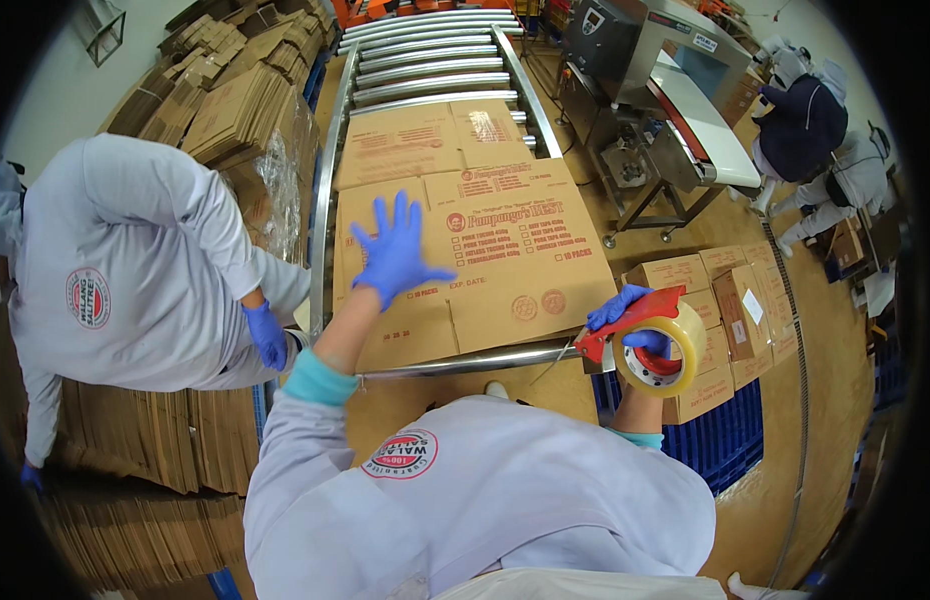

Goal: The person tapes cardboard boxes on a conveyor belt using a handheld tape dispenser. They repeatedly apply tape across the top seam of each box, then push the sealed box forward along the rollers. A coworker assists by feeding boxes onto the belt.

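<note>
My left hand (396, 251), in a blue glove, is spread wide over the left part of a printed cardboard box (510, 277); whether it touches the cardboard I cannot tell. That box lies at the near end of a roller conveyor (435, 64), with more cardboard (401, 142) behind it. At the box's right near corner, my right hand (622, 307), gloved too, grips a red tape dispenser (645, 309) that carries a large roll of clear packing tape (688, 349).
A co-worker in white (134, 247) stands close on the left by stacks of flat cartons (232, 112). On the right are a belt machine (697, 112), closed boxes (709, 390) on a blue pallet (724, 442), and other people farther off.
</note>
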A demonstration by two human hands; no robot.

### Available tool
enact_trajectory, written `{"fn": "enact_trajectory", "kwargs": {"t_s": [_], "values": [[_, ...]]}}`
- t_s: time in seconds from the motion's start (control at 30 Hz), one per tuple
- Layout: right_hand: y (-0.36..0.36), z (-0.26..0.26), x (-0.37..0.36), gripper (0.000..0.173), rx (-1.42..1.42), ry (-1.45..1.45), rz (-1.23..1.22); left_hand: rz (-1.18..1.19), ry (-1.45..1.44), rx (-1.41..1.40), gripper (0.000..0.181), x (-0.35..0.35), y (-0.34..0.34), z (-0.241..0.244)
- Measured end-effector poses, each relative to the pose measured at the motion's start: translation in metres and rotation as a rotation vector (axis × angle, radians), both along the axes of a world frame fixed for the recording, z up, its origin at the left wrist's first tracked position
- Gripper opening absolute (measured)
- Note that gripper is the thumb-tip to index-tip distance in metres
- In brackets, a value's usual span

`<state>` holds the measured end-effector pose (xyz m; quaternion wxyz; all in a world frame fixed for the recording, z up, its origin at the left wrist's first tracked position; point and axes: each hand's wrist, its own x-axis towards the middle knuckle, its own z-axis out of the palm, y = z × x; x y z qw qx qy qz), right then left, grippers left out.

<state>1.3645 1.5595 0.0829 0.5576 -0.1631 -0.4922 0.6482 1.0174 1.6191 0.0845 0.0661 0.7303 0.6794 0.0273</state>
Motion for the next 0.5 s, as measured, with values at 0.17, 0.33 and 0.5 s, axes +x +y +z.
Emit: {"fn": "enact_trajectory", "kwargs": {"t_s": [0.17,0.33,0.5], "values": [[0.003,0.028,-0.054,0.026,0.007,-0.093,-0.103,0.045,-0.149,-0.200,0.128,-0.061,-0.116,-0.043],[0.045,0.031,-0.174,0.030,0.244,-0.140,-0.099,0.069,-0.286,0.111,0.130,-0.020,-0.140,-0.073],[0.089,-0.023,-0.268,0.018,0.192,-0.085,0.027,0.032,-0.209,0.113,0.131,-0.012,-0.154,-0.056]]}}
